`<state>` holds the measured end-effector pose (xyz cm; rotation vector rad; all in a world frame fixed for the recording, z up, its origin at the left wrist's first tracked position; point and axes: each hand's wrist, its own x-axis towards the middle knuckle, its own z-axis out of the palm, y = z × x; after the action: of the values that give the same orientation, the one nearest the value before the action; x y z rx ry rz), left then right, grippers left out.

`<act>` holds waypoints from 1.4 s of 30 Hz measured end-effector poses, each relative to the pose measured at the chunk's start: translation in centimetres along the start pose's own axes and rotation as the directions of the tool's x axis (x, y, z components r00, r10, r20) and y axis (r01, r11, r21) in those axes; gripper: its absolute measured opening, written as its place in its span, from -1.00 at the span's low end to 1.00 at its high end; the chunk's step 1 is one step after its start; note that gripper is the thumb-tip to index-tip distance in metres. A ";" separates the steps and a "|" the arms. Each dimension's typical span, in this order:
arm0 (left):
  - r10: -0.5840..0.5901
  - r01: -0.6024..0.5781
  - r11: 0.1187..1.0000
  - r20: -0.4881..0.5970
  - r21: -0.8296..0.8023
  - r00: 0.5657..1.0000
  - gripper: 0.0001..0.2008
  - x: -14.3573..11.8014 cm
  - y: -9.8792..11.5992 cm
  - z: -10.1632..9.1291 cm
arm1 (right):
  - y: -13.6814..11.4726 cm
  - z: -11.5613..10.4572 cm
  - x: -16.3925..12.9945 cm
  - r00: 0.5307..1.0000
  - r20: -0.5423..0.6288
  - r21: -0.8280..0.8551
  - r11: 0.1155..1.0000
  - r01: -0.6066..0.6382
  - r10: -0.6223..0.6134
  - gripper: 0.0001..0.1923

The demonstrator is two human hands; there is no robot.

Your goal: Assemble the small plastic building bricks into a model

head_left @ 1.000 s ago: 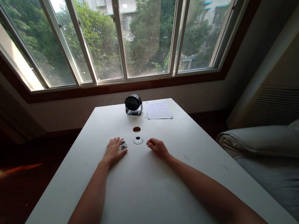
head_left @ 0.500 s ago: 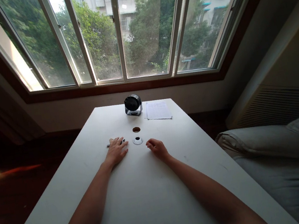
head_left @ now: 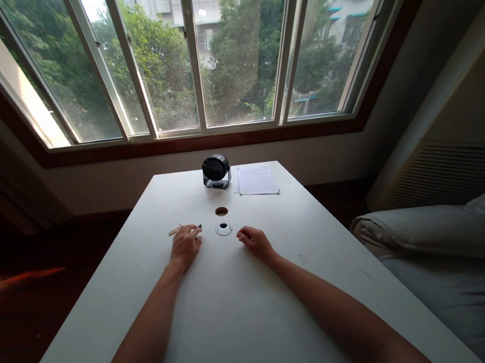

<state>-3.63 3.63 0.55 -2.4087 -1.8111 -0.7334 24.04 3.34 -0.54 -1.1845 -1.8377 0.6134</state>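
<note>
My left hand (head_left: 185, 244) lies palm down over a few small things on the white table (head_left: 239, 305). Its fingers are a little bent, with the thumb apart from them. From under its far left side sticks out a thin beige patterned strip (head_left: 174, 231). By the fingertips shows a small dark piece (head_left: 200, 226); what lies beneath the palm is hidden. My right hand (head_left: 256, 241) rests on the table with its fingers curled in, and nothing shows in it. Between the hands lies a round silvery ring-shaped cover (head_left: 224, 229) with a dark centre.
Just beyond the cover is a round hole (head_left: 221, 211) in the tabletop. A small black fan-like device (head_left: 216, 171) stands at the far end, beside sheets of written paper (head_left: 257, 180). A grey sofa (head_left: 445, 241) is on the right; a window (head_left: 230, 48) is ahead.
My left hand has drawn slightly left, its fingers less spread. The beige strip has shifted left and turned, and a thin silvery piece there is now hidden. My right hand has stayed put.
</note>
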 end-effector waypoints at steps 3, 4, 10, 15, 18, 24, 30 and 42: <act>-0.026 0.026 1.000 0.012 0.009 1.000 -0.71 0.0 1.0 -0.4 | 0.0 0.0 0.0 1.000 0.003 -0.006 1.000 -0.006 0.006 -0.76; -0.037 0.037 0.999 0.020 0.017 0.999 -0.70 -0.1 1.3 -0.4 | 0.0 0.0 0.0 1.000 0.007 -0.008 1.000 -0.006 0.006 -0.76; -0.104 0.096 0.993 0.113 0.073 0.988 -0.67 -0.5 3.1 0.4 | 0.0 0.0 0.0 1.000 0.009 -0.011 1.000 0.004 -0.004 -0.76; -0.099 0.092 0.994 0.158 0.051 0.983 -0.70 -0.7 4.0 0.7 | 0.1 0.0 0.0 1.000 0.006 -0.012 1.000 -0.003 0.003 -0.76; -0.066 0.064 0.998 0.117 0.014 0.991 -0.71 -0.7 3.8 0.6 | 0.2 0.0 0.0 1.000 0.006 -0.014 1.000 -0.007 0.007 -0.76; -0.060 0.058 0.998 0.072 0.036 0.996 -0.73 -0.4 3.2 0.3 | 0.2 -0.1 -0.1 1.000 0.014 -0.013 1.000 0.002 -0.002 -0.76; 0.020 -0.027 0.997 0.111 0.067 0.994 -0.71 -2.0 7.4 2.4 | 0.3 0.0 0.0 1.000 0.023 -0.017 1.000 0.010 -0.010 -0.75; -0.008 -0.002 0.998 0.145 0.067 0.989 -0.50 -1.8 4.5 4.1 | -0.1 0.0 0.0 0.998 0.030 -0.035 0.998 0.047 -0.046 -0.77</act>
<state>1.50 1.86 -2.73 -2.4760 -1.8576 -0.5001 24.02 3.33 -0.45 -1.1585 -1.9031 0.5764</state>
